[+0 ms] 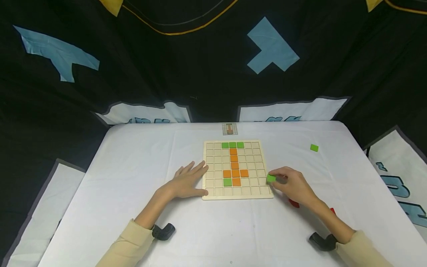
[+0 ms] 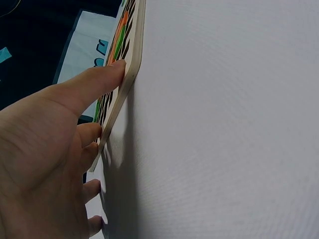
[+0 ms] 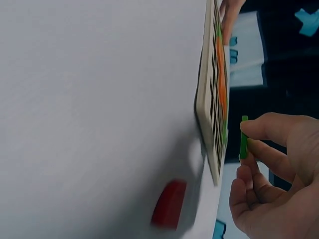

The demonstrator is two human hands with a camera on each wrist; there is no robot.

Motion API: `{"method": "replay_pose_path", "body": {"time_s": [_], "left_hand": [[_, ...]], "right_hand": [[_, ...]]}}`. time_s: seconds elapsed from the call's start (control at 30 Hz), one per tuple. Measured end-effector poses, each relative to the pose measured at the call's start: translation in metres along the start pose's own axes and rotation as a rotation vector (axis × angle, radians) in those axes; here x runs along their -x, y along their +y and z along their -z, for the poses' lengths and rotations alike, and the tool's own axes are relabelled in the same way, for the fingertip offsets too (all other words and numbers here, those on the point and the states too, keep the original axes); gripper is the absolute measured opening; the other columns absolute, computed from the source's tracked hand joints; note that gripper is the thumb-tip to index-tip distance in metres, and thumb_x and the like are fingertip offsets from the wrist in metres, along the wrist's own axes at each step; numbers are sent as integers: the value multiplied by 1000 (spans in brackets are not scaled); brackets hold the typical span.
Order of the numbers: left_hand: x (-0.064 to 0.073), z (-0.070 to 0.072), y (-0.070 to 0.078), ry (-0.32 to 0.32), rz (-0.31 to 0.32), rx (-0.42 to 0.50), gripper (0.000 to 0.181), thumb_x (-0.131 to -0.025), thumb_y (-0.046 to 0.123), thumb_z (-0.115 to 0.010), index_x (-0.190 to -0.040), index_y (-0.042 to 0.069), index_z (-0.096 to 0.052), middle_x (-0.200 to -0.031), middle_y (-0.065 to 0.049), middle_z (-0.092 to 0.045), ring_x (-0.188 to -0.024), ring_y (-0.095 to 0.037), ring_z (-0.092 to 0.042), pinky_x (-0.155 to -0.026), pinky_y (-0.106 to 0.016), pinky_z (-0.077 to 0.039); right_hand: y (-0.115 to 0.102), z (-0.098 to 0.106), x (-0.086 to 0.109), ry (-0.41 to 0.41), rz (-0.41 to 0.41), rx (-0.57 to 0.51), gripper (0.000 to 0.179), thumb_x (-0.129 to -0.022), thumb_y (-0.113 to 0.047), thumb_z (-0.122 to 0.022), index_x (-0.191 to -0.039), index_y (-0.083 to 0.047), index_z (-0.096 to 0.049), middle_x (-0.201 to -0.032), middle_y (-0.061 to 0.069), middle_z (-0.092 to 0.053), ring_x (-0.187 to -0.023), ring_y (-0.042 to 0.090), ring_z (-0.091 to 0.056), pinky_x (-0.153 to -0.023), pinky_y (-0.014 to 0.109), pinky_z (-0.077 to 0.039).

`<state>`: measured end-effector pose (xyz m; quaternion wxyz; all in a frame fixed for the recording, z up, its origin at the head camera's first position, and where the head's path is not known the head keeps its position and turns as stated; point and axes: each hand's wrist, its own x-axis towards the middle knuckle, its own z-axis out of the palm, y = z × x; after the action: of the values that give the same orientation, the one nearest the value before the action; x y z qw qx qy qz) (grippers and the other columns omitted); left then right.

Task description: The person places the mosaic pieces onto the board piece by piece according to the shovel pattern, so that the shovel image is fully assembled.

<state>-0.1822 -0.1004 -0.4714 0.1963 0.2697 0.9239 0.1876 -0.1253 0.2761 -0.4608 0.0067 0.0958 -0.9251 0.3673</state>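
A square wooden grid board (image 1: 253,191) lies on the white table, with green and orange square tiles set in some of its cells. Orange tiles (image 1: 234,165) form an upright column with one more on each side low down. Three green tiles (image 1: 232,145) cross its top, and another green tile (image 1: 227,182) sits at the lower left. My left hand (image 1: 186,181) rests at the board's left edge, fingers spread and thumb on the rim. Between thumb and fingertips my right hand (image 1: 293,185) pinches a green tile (image 3: 244,138), held just above the board's right edge.
A small picture card (image 1: 229,129) with a grid pattern lies behind the board. One loose green tile (image 1: 314,148) is at the right rear. Red pieces (image 1: 294,203) lie beneath and beside my right forearm. A dark patterned cloth (image 1: 166,66) hangs behind the table.
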Motion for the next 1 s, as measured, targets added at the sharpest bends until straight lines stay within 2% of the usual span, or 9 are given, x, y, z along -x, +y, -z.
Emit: {"method": "replay_pose_path", "body": {"time_s": [0.3,0.5,0.8,1.0], "left_hand": [[1,1,0,-1,0,4,90,-89,55,-66,-159,12,-29,-166,-6,-16,-150,-39,-5,-115,-65,-6],[1,1,0,-2,-1,1,90,-89,55,-66,-159,12,-29,-166,-6,-16,-150,-39,-5,-115,-65,-6],[0,0,0,-3,-8,2,90,-89,55,-66,-159,12,-28,-166,-6,-16,-150,-39,-5,-115,-65,-6],[1,2,1,-1,-5,6,89,-89,54,-66,-159,12,-28,-166,-6,-16,-150,-40,-5,-115,-65,-5]], "right_hand": [[-15,-21,-15,-72,55,-32,28,-83,-4,-76,-111,-5,-75,-111,6,-69,-100,23,-63,-86,43,-51],[-22,-33,-24,-116,77,-35,28,-82,-5,-76,-109,-6,-76,-109,5,-69,-103,24,-62,-89,44,-51],[-24,-46,-34,-154,125,-16,26,-82,-5,-77,-108,-5,-76,-109,6,-70,-97,20,-62,-85,41,-50],[-26,-50,-37,-179,119,-2,27,-82,-4,-76,-109,-5,-76,-112,6,-70,-98,21,-62,-84,40,-50]]}}
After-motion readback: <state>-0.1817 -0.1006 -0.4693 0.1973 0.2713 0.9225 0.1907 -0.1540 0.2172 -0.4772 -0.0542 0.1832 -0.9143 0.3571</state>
